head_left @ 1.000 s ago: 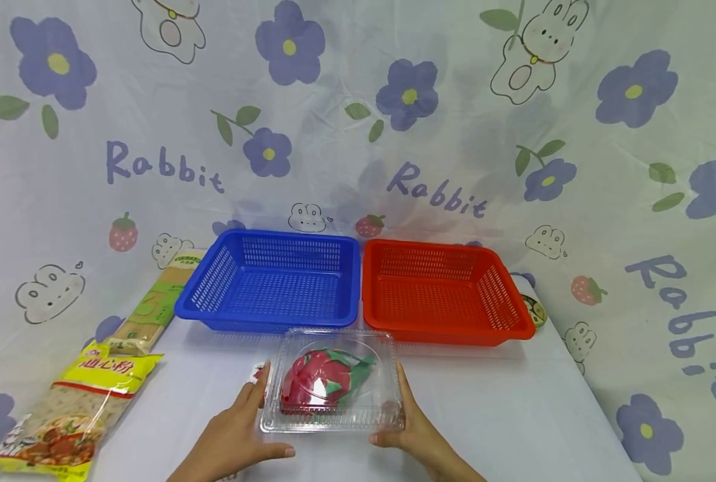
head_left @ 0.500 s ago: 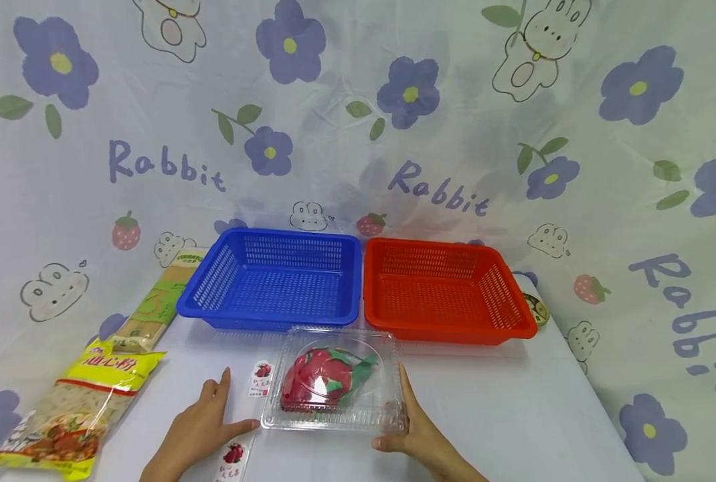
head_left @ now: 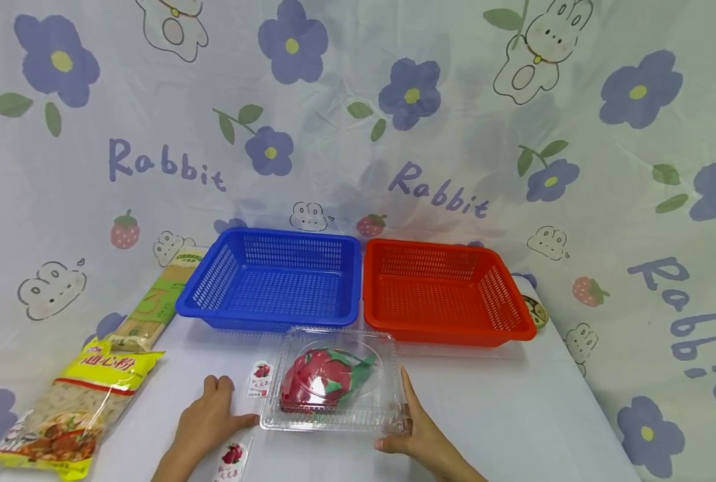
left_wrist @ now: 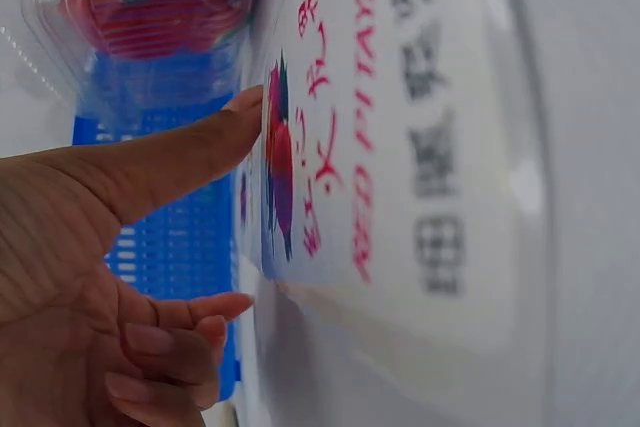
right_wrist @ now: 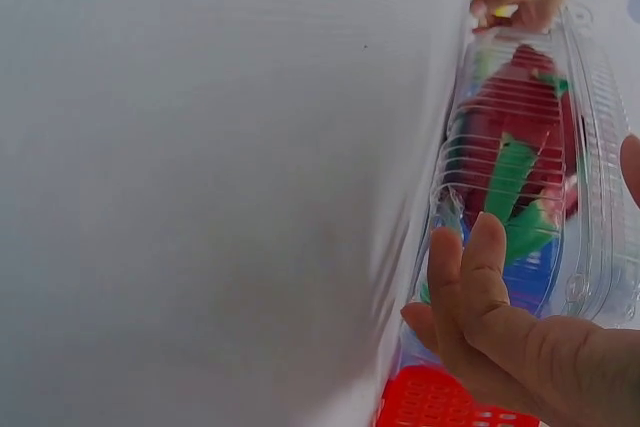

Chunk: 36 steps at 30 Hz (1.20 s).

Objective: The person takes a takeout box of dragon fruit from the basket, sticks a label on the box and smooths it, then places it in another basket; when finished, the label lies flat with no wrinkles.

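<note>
A clear plastic clamshell box [head_left: 373, 408] with a red dragon fruit [head_left: 316, 381] with green scales inside lies in front of the two baskets. My right hand [head_left: 424, 432] is at the box's right side, fingers extended along its wall and thumb near the front corner. My left hand [head_left: 204, 425] is down on the table left of the box, over a strip of pitaya labels. One label [head_left: 260, 379] shows above the hand and another label [head_left: 231, 456] below it. In the left wrist view, the thumb tip is right at the label strip [left_wrist: 420, 147]; the other fingers bend loosely, holding nothing.
A blue basket [head_left: 213, 314] and a red basket [head_left: 448, 333] stand side by side at the back. On the left lie a yellow bag of food [head_left: 75, 408] and a green and tan packet [head_left: 156, 301]. A round tin [head_left: 535, 311] sits behind the red basket's right side.
My left hand has let go of the box's left side and moved left onto the label strip, its fingers bending more. The right hand has stayed beside the box.
</note>
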{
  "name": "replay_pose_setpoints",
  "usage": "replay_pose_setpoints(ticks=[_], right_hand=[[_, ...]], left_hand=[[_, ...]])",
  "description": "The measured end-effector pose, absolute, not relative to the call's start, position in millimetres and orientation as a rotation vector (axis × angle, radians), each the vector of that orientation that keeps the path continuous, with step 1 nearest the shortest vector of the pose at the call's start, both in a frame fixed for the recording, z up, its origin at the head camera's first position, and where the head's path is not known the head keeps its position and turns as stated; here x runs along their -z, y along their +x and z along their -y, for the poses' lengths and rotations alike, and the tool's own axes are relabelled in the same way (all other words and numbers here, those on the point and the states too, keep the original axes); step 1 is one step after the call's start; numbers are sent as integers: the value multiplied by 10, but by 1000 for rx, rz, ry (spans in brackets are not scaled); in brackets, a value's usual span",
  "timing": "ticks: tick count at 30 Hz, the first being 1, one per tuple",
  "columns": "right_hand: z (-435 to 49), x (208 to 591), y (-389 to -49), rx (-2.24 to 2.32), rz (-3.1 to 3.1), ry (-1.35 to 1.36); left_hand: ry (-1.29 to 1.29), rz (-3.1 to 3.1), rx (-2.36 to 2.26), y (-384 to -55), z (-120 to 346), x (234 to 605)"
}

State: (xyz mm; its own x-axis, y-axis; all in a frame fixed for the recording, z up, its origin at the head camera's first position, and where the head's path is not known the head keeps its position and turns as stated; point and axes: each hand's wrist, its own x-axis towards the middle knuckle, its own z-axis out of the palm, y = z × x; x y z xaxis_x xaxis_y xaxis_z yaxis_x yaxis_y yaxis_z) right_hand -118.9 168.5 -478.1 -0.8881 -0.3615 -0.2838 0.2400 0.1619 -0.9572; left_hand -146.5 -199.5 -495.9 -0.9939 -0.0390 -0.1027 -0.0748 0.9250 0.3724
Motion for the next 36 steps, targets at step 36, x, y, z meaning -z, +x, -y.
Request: replay_pose_setpoints(ticks=[36], right_hand=[[-1823, 4473, -1131, 1499, -2710, 11]], left_hand=[[127, -2348, -1581, -1457, 2153, 4521]])
